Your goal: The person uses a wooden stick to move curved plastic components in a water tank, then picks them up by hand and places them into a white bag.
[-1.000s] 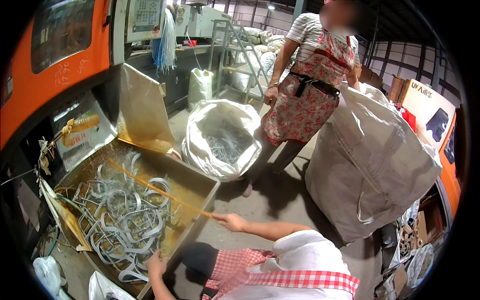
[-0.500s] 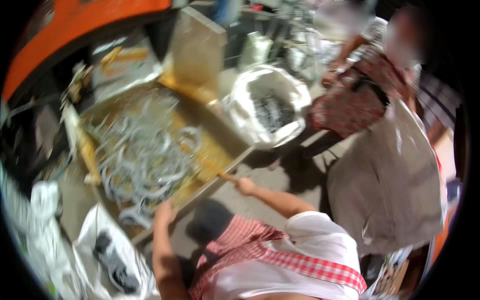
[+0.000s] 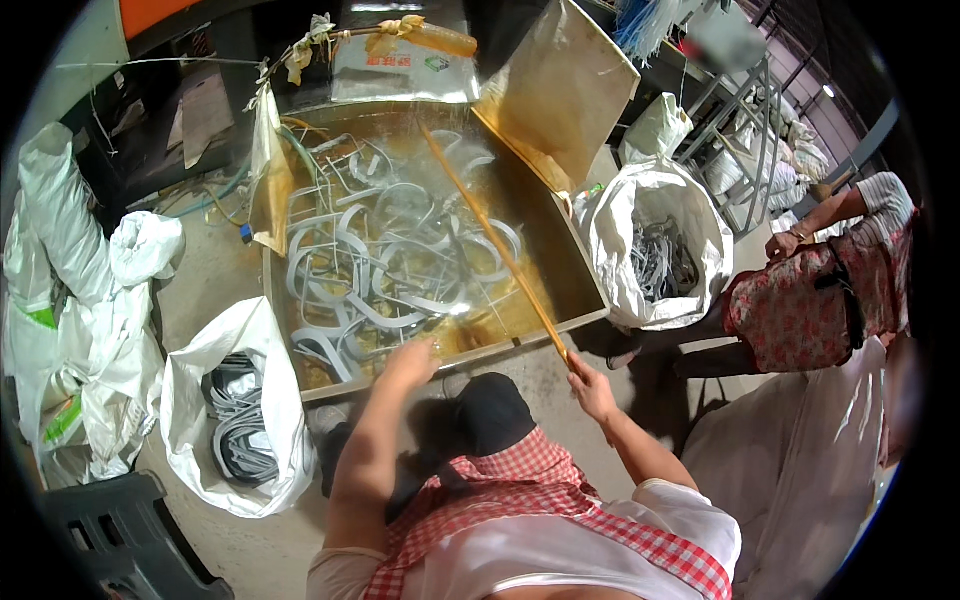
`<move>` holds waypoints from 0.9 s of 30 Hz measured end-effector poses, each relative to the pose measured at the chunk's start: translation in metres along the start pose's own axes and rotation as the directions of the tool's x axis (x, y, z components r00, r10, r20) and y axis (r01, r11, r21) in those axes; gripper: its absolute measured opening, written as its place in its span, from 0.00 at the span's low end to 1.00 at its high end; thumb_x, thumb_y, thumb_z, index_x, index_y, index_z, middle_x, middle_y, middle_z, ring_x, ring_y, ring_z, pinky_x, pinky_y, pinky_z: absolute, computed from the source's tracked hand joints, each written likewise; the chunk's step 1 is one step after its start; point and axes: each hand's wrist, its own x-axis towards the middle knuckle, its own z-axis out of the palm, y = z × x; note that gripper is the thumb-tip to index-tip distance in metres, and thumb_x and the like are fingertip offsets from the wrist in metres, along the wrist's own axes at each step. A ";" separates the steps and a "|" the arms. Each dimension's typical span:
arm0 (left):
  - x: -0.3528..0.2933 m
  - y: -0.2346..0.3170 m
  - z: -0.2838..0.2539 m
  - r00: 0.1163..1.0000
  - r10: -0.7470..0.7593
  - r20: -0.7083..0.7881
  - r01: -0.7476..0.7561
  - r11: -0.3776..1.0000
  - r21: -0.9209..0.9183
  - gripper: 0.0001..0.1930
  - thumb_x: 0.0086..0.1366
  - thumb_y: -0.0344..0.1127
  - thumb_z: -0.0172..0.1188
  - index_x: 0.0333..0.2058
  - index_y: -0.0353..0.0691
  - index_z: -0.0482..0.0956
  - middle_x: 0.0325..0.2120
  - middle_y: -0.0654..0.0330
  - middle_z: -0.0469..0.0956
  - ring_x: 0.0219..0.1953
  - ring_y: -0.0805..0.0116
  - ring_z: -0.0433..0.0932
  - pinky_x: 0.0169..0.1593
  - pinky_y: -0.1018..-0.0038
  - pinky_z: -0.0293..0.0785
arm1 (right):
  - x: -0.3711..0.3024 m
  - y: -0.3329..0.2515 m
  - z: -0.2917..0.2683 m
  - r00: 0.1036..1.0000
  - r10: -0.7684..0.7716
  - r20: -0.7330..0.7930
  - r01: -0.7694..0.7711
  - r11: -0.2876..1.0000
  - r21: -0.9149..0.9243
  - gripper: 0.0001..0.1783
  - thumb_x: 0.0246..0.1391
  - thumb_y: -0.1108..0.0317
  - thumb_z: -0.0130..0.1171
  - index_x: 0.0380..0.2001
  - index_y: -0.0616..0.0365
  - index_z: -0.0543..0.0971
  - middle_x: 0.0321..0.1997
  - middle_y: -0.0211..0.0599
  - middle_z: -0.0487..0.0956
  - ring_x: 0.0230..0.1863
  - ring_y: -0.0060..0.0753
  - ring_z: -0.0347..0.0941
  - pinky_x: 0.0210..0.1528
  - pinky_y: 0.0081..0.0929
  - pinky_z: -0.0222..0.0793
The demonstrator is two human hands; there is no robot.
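My right hand [image 3: 594,392] grips the near end of a long yellow-brown stick [image 3: 509,254]. The stick slants away to the far left over a wide shallow tub [image 3: 560,327]. Pale grey curved strips [image 3: 400,315], apparently rubber or plastic, lie tangled in the tub's yellowish water. My left hand [image 3: 408,364] is over the tub's near edge, close to the strips. Its fingers are smeared by motion, and I cannot make out anything in them.
Left of the tub, a white sack [image 3: 180,385] holds coiled grey strips; another sack [image 3: 612,215] with grey pieces stands right. A board [image 3: 565,95] leans behind. A co-worker in a red patterned apron [image 3: 800,315] stands right. Bottom left is a dark plastic pallet [image 3: 110,540].
The head view has swung, so the tub sits more central. The stick now reaches across the tub from my right hand. My left hand remains by the tub's near edge.
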 end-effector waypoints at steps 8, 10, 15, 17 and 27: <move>0.010 -0.006 0.001 0.997 0.049 -0.066 -0.049 0.999 0.003 0.26 0.53 0.41 0.57 0.51 0.39 0.67 0.44 0.47 0.72 0.47 0.51 0.71 0.50 0.61 0.66 | 0.087 0.018 -0.011 0.992 -0.117 -0.041 0.098 0.943 -0.318 0.24 0.50 0.71 0.52 0.53 0.48 0.67 0.44 0.50 0.73 0.46 0.48 0.69 0.44 0.34 0.67; 0.008 -0.006 -0.001 0.995 0.057 -0.086 -0.057 0.998 0.005 0.25 0.53 0.41 0.57 0.49 0.38 0.68 0.43 0.47 0.73 0.46 0.51 0.71 0.49 0.61 0.67 | 0.075 0.020 -0.008 0.998 -0.048 -0.036 0.034 0.949 -0.312 0.25 0.50 0.71 0.52 0.54 0.48 0.66 0.44 0.49 0.73 0.47 0.49 0.68 0.44 0.35 0.67; 0.007 0.002 -0.005 1.000 0.021 -0.004 -0.021 1.000 0.014 0.26 0.53 0.39 0.57 0.52 0.38 0.66 0.43 0.45 0.73 0.46 0.49 0.70 0.49 0.61 0.66 | 0.060 0.077 0.014 1.000 0.002 -0.019 -0.007 0.973 -0.232 0.24 0.54 0.71 0.49 0.56 0.51 0.65 0.33 0.31 0.75 0.26 0.23 0.68 0.31 0.22 0.67; 0.014 -0.009 0.006 1.000 0.029 0.011 -0.030 0.999 0.013 0.27 0.53 0.38 0.57 0.52 0.37 0.65 0.42 0.45 0.73 0.47 0.49 0.70 0.49 0.61 0.66 | 0.037 0.042 0.005 0.995 0.092 0.025 -0.088 0.987 -0.137 0.24 0.55 0.71 0.48 0.56 0.52 0.65 0.30 0.28 0.73 0.24 0.18 0.64 0.28 0.19 0.65; 0.008 -0.004 0.004 0.995 0.090 -0.046 -0.089 0.996 0.017 0.27 0.53 0.39 0.57 0.52 0.37 0.65 0.43 0.44 0.72 0.47 0.49 0.70 0.49 0.61 0.66 | 0.031 -0.017 0.022 0.998 -0.016 0.066 0.017 1.000 -0.012 0.24 0.54 0.69 0.49 0.56 0.55 0.65 0.36 0.36 0.72 0.28 0.23 0.67 0.33 0.22 0.65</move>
